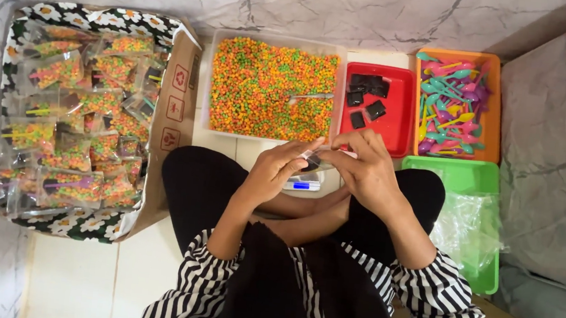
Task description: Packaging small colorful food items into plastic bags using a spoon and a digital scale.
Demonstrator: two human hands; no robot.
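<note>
head view: person sits cross-legged on the tiled floor. left hand (275, 168) and right hand (365, 168) meet just above a small scale (303, 182), both w/ fingers pinched narrow on a small clear packet (312, 156) that has sthg dark in it. the packet sits between the fingertips, in the middle of the scene, just near of the clear tub of orange/green/yellow pellets (272, 89). can't tell if the packet mouth is open or sealed, too small.

a metal scoop (310, 96) lies in the tub. right of it is a red tray (397, 125) w/ small dark squares (367, 94), then an orange tray of coloured plastic spoons (450, 106). near right is a green tray (468, 177) w/ clear bags (470, 229). far left is a cardboard box (172, 127) full of filled packets (76, 115).

to do it well imo: keep both pinches at the packet's top edge, hold it upright over the scale so nothing tips out, and work thumb against forefinger w/o crushing it.
</note>
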